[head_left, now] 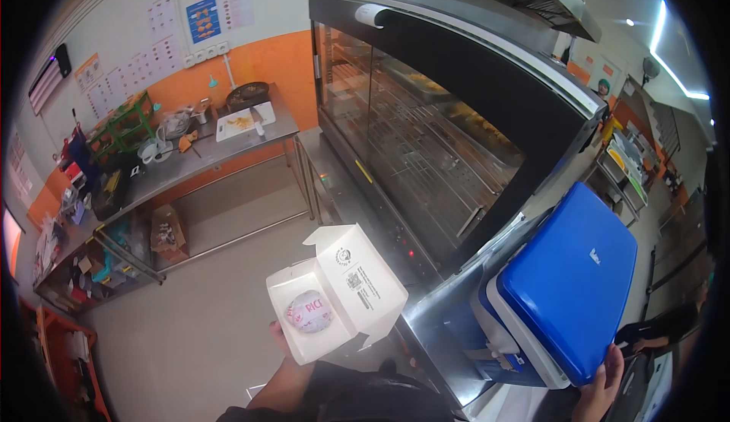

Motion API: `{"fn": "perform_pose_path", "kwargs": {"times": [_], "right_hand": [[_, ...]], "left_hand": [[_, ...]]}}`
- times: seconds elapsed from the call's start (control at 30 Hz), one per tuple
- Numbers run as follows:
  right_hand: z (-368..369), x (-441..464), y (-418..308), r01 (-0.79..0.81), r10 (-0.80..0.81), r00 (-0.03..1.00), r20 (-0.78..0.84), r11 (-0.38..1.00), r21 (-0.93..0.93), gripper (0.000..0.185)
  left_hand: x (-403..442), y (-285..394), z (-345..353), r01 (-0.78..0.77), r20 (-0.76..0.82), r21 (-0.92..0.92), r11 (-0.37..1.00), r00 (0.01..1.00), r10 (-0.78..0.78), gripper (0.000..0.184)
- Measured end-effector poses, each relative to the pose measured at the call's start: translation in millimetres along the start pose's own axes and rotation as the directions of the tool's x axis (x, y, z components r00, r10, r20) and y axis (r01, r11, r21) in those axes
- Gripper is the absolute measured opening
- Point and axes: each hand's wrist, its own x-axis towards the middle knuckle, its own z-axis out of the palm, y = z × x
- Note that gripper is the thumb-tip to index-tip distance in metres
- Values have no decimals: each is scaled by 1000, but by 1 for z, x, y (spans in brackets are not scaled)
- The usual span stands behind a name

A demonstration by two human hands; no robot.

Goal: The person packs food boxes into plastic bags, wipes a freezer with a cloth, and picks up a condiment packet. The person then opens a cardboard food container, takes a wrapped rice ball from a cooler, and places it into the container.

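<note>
My left hand [284, 341] holds an open white cardboard takeaway box [306, 351] from its left side; most of the fingers are hidden beneath it. Inside the box lies a round wrapped rice portion [310, 311] with "RICE" printed on the wrapper. The box's flap, printed with a logo and a code, is folded back to the right. At the lower right, my right hand [603, 386] grips the near corner of the blue lid [570, 270] of a cooler box [525, 338]. The lid sits tilted on the cooler's white rim.
A glass-fronted warming cabinet [426, 133] with food trays stands ahead, above a steel counter [433, 323]. To the left, a steel table [266, 129] carries a cutting board [234, 125], a dark pan [248, 96] and utensils. Other people are at the right.
</note>
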Motion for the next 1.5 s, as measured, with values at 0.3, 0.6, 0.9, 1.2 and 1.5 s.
{"fn": "perform_pose_path", "kwargs": {"times": [0.3, 0.6, 0.9, 1.2, 1.5], "right_hand": [[132, -45, -62, 342, -374, 889, 264, 926, 160, 63], [578, -164, -89, -702, 132, 104, 986, 712, -21, 94], [790, -195, -150, -571, 232, 53, 971, 805, -161, 93], [1093, -197, -169, -311, 63, -74, 995, 947, -83, 70], [1355, -282, -230, -95, -71, -188, 980, 994, 54, 64]], "left_hand": [[101, 41, -14, 18, 125, 55, 998, 992, -25, 101], [177, 204, -78, 226, 222, 127, 966, 942, -250, 100], [247, 383, -156, 70, -6, 117, 991, 998, -70, 83], [354, 535, -274, 222, -555, 423, 879, 830, 57, 69], [452, 684, -343, 148, -706, 531, 834, 622, 339, 58]]}}
